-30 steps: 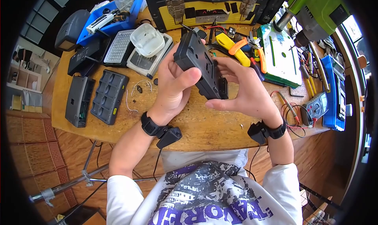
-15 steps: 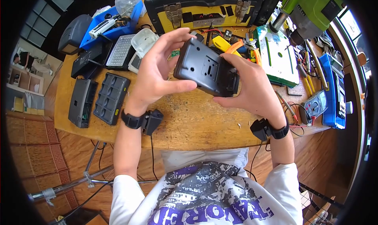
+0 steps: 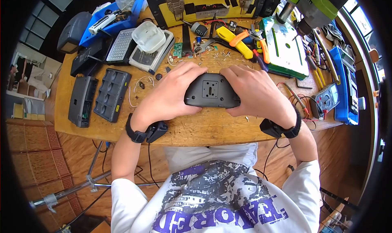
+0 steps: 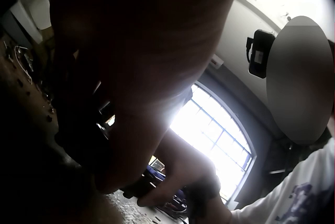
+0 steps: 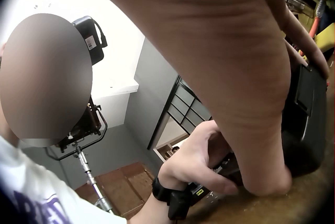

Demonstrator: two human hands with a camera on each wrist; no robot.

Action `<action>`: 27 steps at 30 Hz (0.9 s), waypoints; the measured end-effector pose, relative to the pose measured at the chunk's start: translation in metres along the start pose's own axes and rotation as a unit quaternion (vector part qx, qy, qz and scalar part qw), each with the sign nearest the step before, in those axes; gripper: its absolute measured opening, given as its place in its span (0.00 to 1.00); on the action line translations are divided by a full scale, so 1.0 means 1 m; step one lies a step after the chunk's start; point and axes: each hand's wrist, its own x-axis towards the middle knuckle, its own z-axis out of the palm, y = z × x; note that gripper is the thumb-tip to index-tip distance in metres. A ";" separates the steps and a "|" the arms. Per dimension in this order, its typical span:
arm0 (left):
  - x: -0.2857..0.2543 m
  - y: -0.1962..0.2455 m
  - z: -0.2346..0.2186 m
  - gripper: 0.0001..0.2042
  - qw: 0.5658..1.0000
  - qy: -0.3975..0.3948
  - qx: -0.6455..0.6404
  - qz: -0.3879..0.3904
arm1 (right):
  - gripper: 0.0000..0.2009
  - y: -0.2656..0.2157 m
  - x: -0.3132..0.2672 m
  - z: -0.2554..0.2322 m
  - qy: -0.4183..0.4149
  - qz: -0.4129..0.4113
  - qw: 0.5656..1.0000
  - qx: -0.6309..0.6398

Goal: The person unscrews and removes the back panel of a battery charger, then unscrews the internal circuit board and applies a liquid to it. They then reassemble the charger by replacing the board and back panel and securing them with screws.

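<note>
A black plastic device housing [image 3: 210, 99] is held between both hands, low over the front middle of the wooden table, with a square of screw holes and a slot facing up. My left hand [image 3: 169, 92] grips its left end, thumb along the near edge and fingers over the far side. On the opposite end my right hand [image 3: 258, 92] grips in the same way. The right wrist view shows the dark side of the housing [image 5: 306, 124] beside the fingers. Its underside is hidden.
Left lie an open dark casing [image 3: 83, 101] and a compartmented black tray [image 3: 112, 95]. Behind are a clear plastic box [image 3: 149, 37], a green circuit board [image 3: 177, 49], yellow-handled tool [image 3: 234, 42] and toolbox [image 3: 200, 12]. A drill press [image 3: 322, 8] and multimeter [image 3: 328, 105] stand right.
The housing has gone from tilted up in the hands to level and lower, its screw-hole face upward. My left hand has closed from loosely spread onto its left end.
</note>
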 end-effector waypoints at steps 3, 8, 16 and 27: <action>-0.004 -0.005 0.007 0.40 1.000 -0.009 -0.012 -0.008 | 0.32 0.002 0.000 0.008 -0.001 -0.020 1.000 0.000; -0.008 -0.011 0.017 0.40 1.000 -0.010 0.021 -0.009 | 0.36 0.007 0.001 0.013 -0.001 -0.043 0.999 0.011; -0.013 -0.010 0.014 0.42 0.999 -0.008 0.028 -0.018 | 0.46 0.014 -0.006 0.007 -0.049 -0.009 0.998 0.045; -0.013 -0.015 0.005 0.41 0.998 -0.020 0.050 -0.029 | 0.36 0.005 -0.009 0.011 0.020 -0.004 0.999 0.046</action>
